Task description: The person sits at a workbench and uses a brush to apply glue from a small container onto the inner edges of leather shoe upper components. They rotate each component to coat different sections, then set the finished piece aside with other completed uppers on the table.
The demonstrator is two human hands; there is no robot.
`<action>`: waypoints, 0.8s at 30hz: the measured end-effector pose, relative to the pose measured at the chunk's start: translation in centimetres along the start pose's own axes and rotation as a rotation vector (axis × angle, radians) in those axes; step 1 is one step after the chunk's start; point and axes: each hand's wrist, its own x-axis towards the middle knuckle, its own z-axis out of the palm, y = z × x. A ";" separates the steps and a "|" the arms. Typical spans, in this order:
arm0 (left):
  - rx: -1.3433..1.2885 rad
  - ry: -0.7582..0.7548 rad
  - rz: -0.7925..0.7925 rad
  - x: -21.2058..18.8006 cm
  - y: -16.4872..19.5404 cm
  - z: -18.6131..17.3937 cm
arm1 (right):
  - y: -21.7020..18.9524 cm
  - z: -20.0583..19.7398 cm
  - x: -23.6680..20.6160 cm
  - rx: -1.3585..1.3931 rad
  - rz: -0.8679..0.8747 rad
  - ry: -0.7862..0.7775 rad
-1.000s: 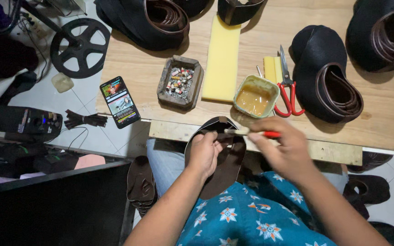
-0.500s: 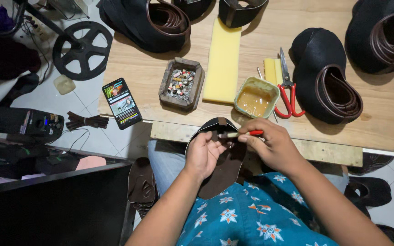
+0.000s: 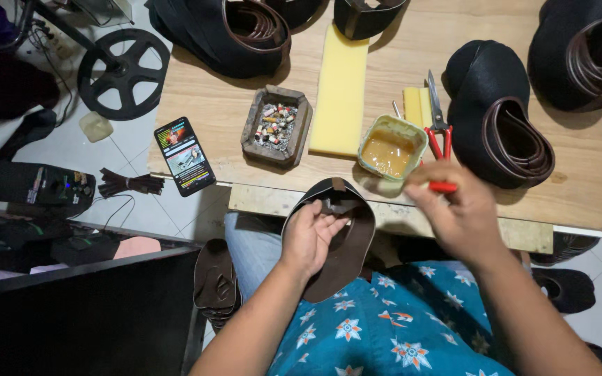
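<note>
My left hand (image 3: 311, 237) holds a dark brown cap piece (image 3: 339, 240) over my lap, fingers inside its hollow. My right hand (image 3: 454, 212) grips a red-handled brush (image 3: 442, 186) and is raised toward the green glue tub (image 3: 391, 150) at the table's front edge; the brush tip is hidden by my fingers.
On the wooden table (image 3: 593, 188) lie a yellow foam strip (image 3: 341, 90), a tray of small bits (image 3: 276, 125), red scissors (image 3: 437, 118), a phone (image 3: 184, 155) and several dark caps with brown bands (image 3: 499, 115). A black reel (image 3: 123, 73) stands on the floor to the left.
My right hand has lifted the brush off the cap piece and moved it right and up toward the glue tub. My left hand keeps hold of the cap piece.
</note>
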 end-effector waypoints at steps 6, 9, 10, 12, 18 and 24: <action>0.242 0.188 0.244 -0.6 -1.6 0.0 | 2.1 0.6 4.5 -0.530 -0.145 0.074; 0.341 0.253 0.256 -0.9 -1.4 0.1 | 1.8 0.4 4.5 -0.505 -0.188 0.039; 0.347 0.254 0.265 -0.9 -1.3 0.2 | 1.4 0.1 4.2 -0.461 -0.185 0.091; 0.359 0.259 0.282 -1.1 -1.1 0.6 | 0.1 -1.0 3.2 -0.373 -0.177 0.193; 0.317 0.227 0.265 -0.9 -1.2 0.4 | -2.0 0.6 0.6 0.017 0.119 -0.085; 0.305 0.230 0.248 -0.2 -1.8 -0.8 | -0.2 7.1 1.1 -0.027 -0.114 -0.224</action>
